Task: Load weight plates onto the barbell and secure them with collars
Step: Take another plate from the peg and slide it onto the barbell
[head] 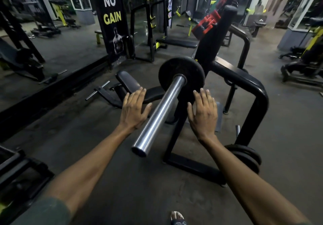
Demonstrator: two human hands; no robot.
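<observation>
On the barbell [158,113], one plate [181,78] is loaded.
With no collar seen, it could slide off; left hand [133,110] and right hand [203,110] are spread flat.

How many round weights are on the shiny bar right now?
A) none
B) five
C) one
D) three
C: a single black weight plate sits far up the chrome barbell sleeve, with no collar visible in front of it. The left hand and the right hand hover open on either side of the sleeve, holding nothing. More plates hang on the black rack, not on the bar.
</observation>
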